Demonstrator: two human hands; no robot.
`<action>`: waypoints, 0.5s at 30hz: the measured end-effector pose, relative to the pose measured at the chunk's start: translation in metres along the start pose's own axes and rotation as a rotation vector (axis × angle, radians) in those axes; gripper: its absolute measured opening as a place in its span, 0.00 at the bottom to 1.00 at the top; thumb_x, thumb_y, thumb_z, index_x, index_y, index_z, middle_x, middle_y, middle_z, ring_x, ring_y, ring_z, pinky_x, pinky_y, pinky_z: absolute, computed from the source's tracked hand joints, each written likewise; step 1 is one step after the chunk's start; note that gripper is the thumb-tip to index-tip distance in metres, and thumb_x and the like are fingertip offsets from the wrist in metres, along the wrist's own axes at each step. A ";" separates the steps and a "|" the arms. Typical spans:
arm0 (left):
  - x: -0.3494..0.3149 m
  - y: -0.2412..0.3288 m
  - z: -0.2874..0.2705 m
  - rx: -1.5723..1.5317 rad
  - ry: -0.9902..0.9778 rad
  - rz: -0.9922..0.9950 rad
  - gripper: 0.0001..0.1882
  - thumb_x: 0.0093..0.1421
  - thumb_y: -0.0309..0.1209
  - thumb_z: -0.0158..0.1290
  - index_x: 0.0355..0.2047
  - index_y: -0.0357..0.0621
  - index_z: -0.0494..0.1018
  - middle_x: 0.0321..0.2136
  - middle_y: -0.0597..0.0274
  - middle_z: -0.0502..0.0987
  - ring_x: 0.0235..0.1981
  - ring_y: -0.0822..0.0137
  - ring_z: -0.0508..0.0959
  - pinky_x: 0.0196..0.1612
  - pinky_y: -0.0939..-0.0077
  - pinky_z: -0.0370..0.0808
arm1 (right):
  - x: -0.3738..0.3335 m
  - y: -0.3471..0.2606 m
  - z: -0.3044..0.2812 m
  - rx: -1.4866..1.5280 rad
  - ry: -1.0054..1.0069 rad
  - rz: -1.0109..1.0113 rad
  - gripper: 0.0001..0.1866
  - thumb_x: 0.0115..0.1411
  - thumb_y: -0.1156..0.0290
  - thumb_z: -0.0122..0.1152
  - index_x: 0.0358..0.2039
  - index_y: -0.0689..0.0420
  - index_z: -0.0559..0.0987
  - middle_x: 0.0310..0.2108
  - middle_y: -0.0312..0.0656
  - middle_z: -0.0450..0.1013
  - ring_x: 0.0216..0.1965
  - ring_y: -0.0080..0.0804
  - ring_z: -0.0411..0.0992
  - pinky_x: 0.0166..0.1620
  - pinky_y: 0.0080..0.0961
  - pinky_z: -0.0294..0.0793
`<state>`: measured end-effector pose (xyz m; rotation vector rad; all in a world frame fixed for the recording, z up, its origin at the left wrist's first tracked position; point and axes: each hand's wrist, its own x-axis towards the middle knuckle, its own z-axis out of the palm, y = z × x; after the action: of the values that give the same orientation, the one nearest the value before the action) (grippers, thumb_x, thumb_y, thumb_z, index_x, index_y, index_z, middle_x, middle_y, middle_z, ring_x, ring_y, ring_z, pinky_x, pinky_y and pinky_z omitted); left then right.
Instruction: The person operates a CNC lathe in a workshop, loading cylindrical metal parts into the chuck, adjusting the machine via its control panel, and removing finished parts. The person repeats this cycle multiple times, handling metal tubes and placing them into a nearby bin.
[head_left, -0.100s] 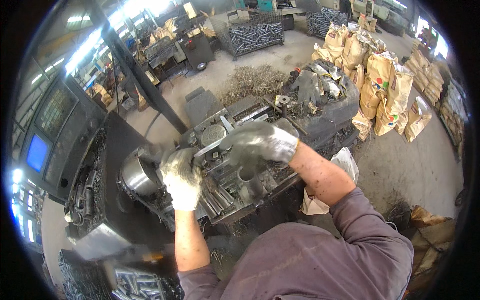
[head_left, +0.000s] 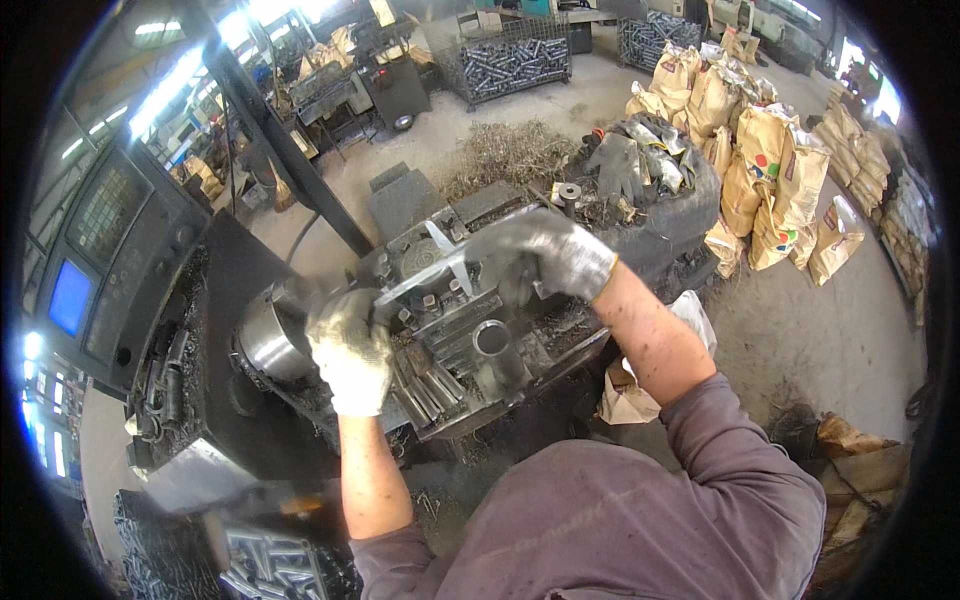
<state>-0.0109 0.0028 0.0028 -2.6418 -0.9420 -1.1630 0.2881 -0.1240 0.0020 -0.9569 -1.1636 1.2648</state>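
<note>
A steel caliper [head_left: 428,273] is held by its right-hand end in my gloved right hand [head_left: 548,250], whose fingers are closed but blurred. Its jaws point away from the bar, above the lathe's tool turret [head_left: 418,262]. The bar's left end reaches my gloved left hand [head_left: 348,345]; whether that hand grips it I cannot tell. My left fingers are smeared by motion, next to the round metal chuck [head_left: 272,340]. Below the caliper, an upright hollow cylinder [head_left: 492,340] and several steel bars [head_left: 428,385] sit on the machine.
Dark gloves and rags [head_left: 640,165] lie on the machine's right end, beside a small ring-topped part [head_left: 568,195]. Metal shavings [head_left: 515,155] are heaped behind. Paper sacks [head_left: 750,170] stand to the right. A control panel with a blue screen [head_left: 70,297] rises at left.
My right hand has shifted slightly right and away from me, and the caliper's jaws now show more plainly. The left hand has moved a little left.
</note>
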 end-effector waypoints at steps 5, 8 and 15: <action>-0.002 -0.017 -0.008 -0.075 -0.012 -0.016 0.14 0.61 0.31 0.66 0.46 0.41 0.85 0.45 0.47 0.86 0.54 0.43 0.83 0.64 0.52 0.75 | -0.011 -0.006 -0.011 0.012 0.586 -0.132 0.23 0.71 0.54 0.62 0.51 0.63 0.85 0.36 0.45 0.86 0.31 0.30 0.83 0.34 0.24 0.82; -0.003 -0.023 -0.008 -0.158 0.006 -0.069 0.13 0.63 0.30 0.65 0.46 0.39 0.85 0.45 0.46 0.86 0.53 0.44 0.83 0.62 0.55 0.76 | -0.028 -0.015 0.002 -0.100 0.467 -0.271 0.24 0.70 0.53 0.64 0.50 0.63 0.85 0.35 0.44 0.86 0.31 0.29 0.83 0.35 0.24 0.82; 0.003 -0.011 -0.008 -0.125 0.019 -0.006 0.10 0.59 0.26 0.66 0.40 0.37 0.84 0.39 0.45 0.86 0.48 0.41 0.83 0.60 0.49 0.76 | 0.001 -0.002 0.059 0.188 -0.039 -0.034 0.17 0.75 0.64 0.62 0.58 0.59 0.83 0.35 0.44 0.85 0.28 0.27 0.83 0.28 0.20 0.81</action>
<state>-0.0206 0.0102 0.0091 -2.7201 -0.9024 -1.2861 0.2302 -0.1277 0.0149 -0.7734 -1.0655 1.3448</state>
